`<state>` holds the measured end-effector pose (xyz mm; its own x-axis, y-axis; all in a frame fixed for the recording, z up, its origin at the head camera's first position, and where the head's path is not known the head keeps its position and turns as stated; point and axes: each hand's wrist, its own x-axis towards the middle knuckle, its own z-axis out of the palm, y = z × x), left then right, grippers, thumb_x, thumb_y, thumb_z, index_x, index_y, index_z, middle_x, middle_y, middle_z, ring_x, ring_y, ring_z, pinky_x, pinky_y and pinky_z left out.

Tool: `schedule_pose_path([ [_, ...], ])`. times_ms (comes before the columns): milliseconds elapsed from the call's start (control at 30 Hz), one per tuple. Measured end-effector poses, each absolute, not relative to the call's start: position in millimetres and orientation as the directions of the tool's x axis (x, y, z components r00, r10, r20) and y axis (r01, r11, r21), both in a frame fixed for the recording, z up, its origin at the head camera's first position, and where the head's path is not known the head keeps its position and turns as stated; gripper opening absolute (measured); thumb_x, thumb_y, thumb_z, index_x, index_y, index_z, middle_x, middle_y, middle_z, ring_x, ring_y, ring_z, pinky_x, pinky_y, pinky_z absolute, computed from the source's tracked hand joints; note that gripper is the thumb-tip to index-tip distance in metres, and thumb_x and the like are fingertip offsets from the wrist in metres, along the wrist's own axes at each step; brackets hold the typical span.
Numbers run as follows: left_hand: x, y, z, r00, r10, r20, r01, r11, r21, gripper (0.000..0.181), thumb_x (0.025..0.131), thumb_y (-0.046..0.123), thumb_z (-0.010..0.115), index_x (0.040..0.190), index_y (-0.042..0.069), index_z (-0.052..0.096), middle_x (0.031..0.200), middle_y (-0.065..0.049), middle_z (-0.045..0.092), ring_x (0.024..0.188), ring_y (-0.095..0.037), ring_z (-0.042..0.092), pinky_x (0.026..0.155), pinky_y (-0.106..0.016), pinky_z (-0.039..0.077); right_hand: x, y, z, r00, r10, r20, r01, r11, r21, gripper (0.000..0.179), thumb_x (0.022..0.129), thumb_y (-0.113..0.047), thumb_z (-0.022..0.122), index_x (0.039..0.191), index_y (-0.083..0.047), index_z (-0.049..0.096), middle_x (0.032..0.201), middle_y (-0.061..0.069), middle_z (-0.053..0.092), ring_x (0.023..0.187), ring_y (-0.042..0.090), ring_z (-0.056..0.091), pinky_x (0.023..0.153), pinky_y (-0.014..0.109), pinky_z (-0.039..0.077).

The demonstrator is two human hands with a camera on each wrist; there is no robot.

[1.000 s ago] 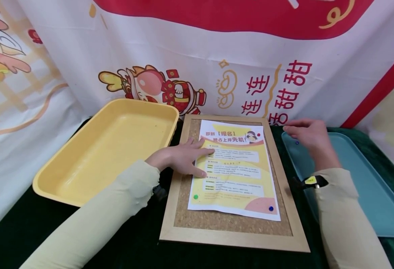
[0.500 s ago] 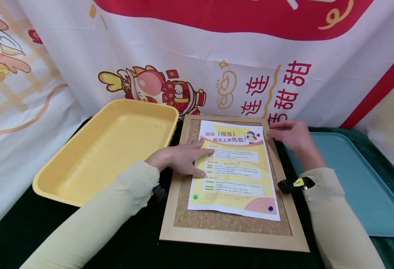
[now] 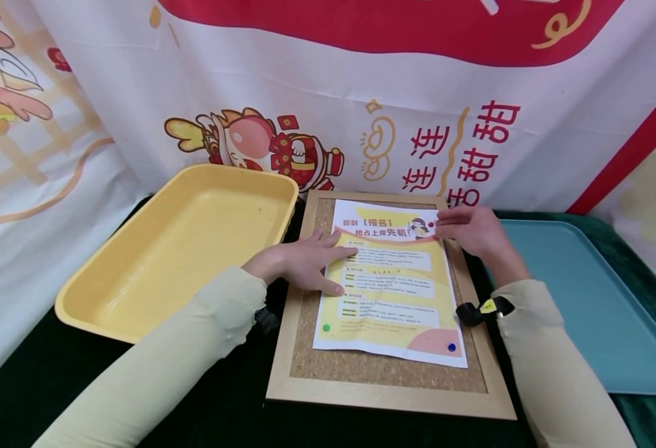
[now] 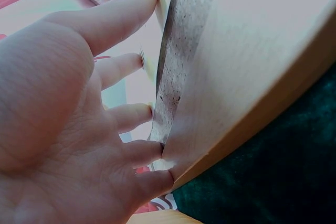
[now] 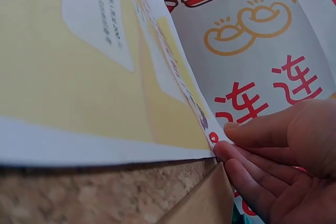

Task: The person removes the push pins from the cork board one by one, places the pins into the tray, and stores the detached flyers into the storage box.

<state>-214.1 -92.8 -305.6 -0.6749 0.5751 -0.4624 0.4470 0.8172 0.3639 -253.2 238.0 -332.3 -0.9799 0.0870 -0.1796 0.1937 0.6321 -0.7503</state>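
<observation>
A yellow and white printed poster (image 3: 384, 298) lies on a wood-framed corkboard (image 3: 386, 374). A green pushpin (image 3: 326, 328) sits near its lower left corner and a blue pushpin (image 3: 452, 348) near its lower right. My left hand (image 3: 305, 262) lies with fingers spread across the frame's left side and the poster's left edge. My right hand (image 3: 470, 230) is at the poster's upper right corner. In the right wrist view, thumb and forefinger tips come close together there, beside a small red round dot (image 5: 213, 137); I cannot tell what is between them.
Left of the board stands a deep yellow tray (image 3: 177, 255). A shallow teal tray (image 3: 591, 311) lies to the right, partly behind the right arm. Dark green cloth (image 3: 205, 398) covers the table, and a printed white curtain (image 3: 305, 74) hangs behind.
My right hand has moved left from above the teal tray to the poster's upper right corner. The small blue pin seen earlier in that tray is out of sight now. My left hand stays put.
</observation>
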Motion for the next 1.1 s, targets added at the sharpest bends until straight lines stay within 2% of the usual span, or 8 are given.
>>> schedule_pose_path([
  [467,-215.6,-92.4,-308.0,-0.672,0.585,-0.454,0.456,0.81,0.368,0.084,0.102,0.051,0.066,0.171,0.034,0.021,0.18,-0.007,-0.01,0.166,-0.041,-0.014,0.134,-0.06,0.002,-249.0,235.5,-333.8,-0.987,0.09,-0.136,0.16,0.704,-0.691,0.043,0.104,-0.023,0.07,0.143,-0.006,0.065,0.135,0.022,0.071,0.122,0.035,0.066,0.107,0.053,0.054],
  [600,-215.2,-93.1,-308.3,-0.672,0.584,-0.455,0.457,0.811,0.365,0.083,0.103,0.051,0.065,0.171,0.034,0.021,0.18,-0.008,-0.009,0.166,-0.041,-0.014,0.134,-0.061,0.002,-252.3,235.3,-331.2,-0.986,0.087,-0.139,0.157,0.74,-0.654,0.041,0.103,-0.025,0.071,0.14,-0.007,0.067,0.133,0.02,0.072,0.121,0.035,0.064,0.102,0.051,0.055],
  [833,-214.9,-92.9,-307.6,-0.672,0.583,-0.456,0.463,0.812,0.356,0.084,0.102,0.052,0.065,0.171,0.034,0.021,0.18,-0.008,-0.009,0.166,-0.041,-0.013,0.134,-0.06,0.003,-259.9,229.4,-328.4,-0.984,0.111,-0.137,0.173,0.767,-0.618,0.038,0.1,-0.026,0.076,0.133,-0.007,0.071,0.126,0.019,0.071,0.113,0.033,0.058,0.087,0.038,0.053],
  [1100,-215.2,-93.7,-308.0,-0.675,0.577,-0.459,0.46,0.816,0.35,0.084,0.102,0.052,0.065,0.171,0.034,0.021,0.18,-0.009,-0.008,0.166,-0.041,-0.013,0.134,-0.06,0.003,-267.4,220.5,-333.5,-0.988,0.134,-0.073,0.151,0.797,-0.585,0.029,0.1,-0.019,0.075,0.125,-0.005,0.076,0.118,0.021,0.073,0.11,0.033,0.058,0.083,0.037,0.053],
])
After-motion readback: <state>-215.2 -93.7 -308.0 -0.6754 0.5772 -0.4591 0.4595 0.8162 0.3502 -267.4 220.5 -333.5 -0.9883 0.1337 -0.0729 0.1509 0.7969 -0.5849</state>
